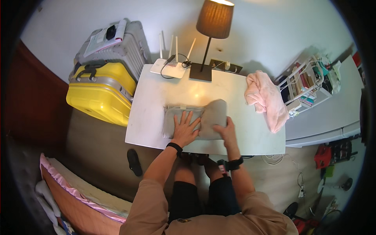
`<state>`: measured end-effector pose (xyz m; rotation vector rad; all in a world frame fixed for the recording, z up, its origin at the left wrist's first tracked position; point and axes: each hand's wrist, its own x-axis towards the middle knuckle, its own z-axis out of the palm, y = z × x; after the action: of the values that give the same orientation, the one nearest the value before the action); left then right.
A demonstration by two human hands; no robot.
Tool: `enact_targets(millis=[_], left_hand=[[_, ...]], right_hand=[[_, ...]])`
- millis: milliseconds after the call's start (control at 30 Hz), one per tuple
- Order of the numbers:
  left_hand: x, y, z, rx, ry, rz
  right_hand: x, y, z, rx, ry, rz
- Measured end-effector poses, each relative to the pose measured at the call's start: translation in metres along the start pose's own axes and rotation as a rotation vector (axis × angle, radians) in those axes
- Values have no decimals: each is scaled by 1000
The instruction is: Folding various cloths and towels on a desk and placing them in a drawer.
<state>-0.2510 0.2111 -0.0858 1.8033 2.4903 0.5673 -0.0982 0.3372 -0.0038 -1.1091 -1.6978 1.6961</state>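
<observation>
A grey folded towel (214, 117) lies near the front of the white table (147, 123). Its left part is flat and layered, with a small pale tag at the far edge, while its right part bulges up in a rounded fold. My left hand (185, 130) presses flat on the left part, fingers spread. At the right edge, my right hand (228, 132) grips the raised fold between thumb and fingers; some of its fingers are hidden behind the cloth. A crumpled pink towel (265, 100) rests on the table's right side.
At the table's back stand a white router (169, 69) with several antennas and a lit lamp (216, 19) on a black base (200, 72). Yellow (97, 97) and silver (132, 44) suitcases stand left. A white rack (308, 82) with books is at right. A dark slipper (134, 162) lies on the floor.
</observation>
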Motion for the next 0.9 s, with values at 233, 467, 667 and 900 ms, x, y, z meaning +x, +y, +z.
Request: enact_targets(millis=[233,467,667,900], left_hand=[[-28,-38,39,-371,-83,-91],[-26,-18,-21,-645,218,40],[-44,-58,-32,-153,103,-294],[-60,-69,3,-305,92,-273]], right_hand=[[-11,-13,161,-915,-55,-334],[2,-15,123,-551,-172,-164],[-3,-24,116,-392,-51,-150],[-17,13,178,-746,-257,-559]])
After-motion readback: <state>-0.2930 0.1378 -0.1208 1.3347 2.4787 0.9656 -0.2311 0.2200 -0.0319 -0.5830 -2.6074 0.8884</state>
